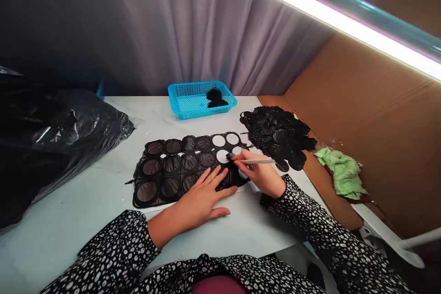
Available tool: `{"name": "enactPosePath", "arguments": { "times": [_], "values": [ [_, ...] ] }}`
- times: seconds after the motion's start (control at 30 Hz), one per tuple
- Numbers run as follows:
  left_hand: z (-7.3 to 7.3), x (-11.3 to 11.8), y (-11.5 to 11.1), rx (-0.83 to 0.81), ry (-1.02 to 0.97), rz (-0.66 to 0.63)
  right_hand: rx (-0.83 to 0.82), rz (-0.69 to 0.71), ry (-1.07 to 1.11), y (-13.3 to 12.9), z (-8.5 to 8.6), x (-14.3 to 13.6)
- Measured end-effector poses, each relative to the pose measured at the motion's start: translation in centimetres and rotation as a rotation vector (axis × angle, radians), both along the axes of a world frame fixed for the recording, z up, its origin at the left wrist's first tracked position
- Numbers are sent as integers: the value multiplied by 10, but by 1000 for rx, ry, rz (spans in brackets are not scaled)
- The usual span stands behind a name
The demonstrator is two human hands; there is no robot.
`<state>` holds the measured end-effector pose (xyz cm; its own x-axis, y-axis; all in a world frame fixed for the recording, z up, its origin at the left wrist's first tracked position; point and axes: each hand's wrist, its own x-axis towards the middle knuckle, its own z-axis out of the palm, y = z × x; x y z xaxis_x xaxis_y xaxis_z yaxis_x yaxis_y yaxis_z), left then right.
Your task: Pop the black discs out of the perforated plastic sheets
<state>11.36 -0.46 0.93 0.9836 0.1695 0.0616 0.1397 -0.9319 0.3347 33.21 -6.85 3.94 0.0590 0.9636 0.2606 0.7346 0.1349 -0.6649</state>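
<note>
A black sheet of moulded rings [160,174] lies on the table, its rows of round openings mostly covered by thin dark film. Towards its right end, several circles [218,141] show white. My left hand [205,195] rests flat on the sheet's near edge with the fingers spread. Over the right part of the sheet, my right hand [263,174] is closed on a thin pale stick-like tool [258,161]. A small black piece [230,156] is at its fingertips, beside a white circle; whether the fingers pinch it I cannot tell.
A blue basket [174,101] with a few black pieces [215,97] stands at the back. Right of the sheet is a heap of black pieces [277,133]. A green cloth [341,172] lies by the cardboard wall [379,101]. A large black plastic bag [62,133] fills the left.
</note>
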Motion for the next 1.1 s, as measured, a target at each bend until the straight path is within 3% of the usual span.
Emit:
{"name": "enactPosePath", "arguments": {
  "times": [0.2,0.47,1.1],
  "values": [
    [-5,-13,1,27,-67,61,-44,187,-49,-9,-20,-11],
    [-12,-19,-5,73,-70,87,-173,157,193,-15,-17,-5],
    [-11,-21,-4,24,-67,88,-109,208,99,-13,-20,-9]
  ]
}}
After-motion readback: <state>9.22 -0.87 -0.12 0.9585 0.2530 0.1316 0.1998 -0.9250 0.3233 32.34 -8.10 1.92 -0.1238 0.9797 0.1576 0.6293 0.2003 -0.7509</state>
